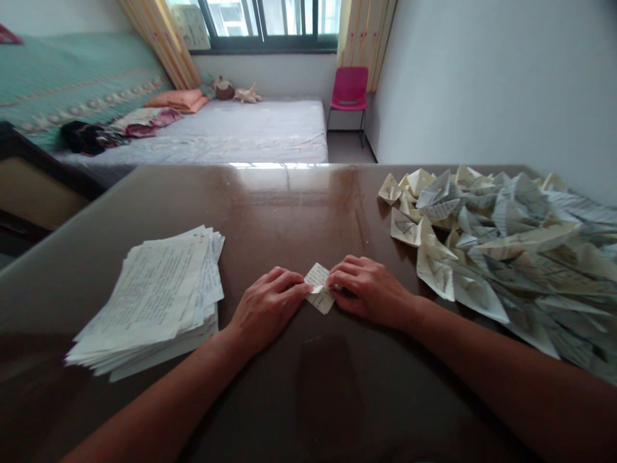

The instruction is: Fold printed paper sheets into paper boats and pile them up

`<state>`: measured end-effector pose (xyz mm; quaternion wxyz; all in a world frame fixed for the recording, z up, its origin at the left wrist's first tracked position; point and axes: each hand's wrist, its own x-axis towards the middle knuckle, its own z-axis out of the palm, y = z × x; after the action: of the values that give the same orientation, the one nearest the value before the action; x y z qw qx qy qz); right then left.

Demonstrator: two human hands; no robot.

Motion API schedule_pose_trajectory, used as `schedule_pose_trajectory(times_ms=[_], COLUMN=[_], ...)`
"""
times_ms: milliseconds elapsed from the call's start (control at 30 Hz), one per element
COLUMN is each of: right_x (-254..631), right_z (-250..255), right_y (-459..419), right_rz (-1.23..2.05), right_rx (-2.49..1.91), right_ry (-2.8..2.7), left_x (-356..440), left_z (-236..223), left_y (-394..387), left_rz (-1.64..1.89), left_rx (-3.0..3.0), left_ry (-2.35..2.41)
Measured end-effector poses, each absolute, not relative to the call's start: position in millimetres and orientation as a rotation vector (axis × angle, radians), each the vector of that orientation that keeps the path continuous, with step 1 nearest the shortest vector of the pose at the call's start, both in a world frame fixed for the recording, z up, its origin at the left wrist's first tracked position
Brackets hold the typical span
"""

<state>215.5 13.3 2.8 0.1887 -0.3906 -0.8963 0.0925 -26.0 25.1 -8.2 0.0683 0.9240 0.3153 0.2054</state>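
L hand (270,297) & R hand (371,289) each have fingers pinched on opp. sides of a small folded paper (321,303), betw. them on the brown table (289,206). Stack of sheets (159,289) nr L forearm; big heap of paper boats (525,231) along R forearm. Pink chair (349,88) over by the bed (270,128), nr window (289,19).

Text on folded paper (317,274), paper stack (157,292) and boats (527,240) is illegible.
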Motion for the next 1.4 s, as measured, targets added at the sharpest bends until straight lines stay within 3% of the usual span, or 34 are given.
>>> schedule_pose_trajectory(times_ms=[267, 667, 1400], right_x=[216, 203, 197], right_z=[-5, -4, 1], right_y=[20, 18, 14], right_rz=[0.560, 0.576, 0.175], right_rx=[-1.206, -1.509, -1.527], right_ry=[-2.284, -2.139, -2.462], left_x=[-22, -16, -14], left_z=[-9, -4, 1], left_y=[29, 29, 10], left_rz=[0.653, 0.591, 0.190], left_rx=[2.468, 2.356, 3.019], left_ry=[1.053, 1.213, 1.272])
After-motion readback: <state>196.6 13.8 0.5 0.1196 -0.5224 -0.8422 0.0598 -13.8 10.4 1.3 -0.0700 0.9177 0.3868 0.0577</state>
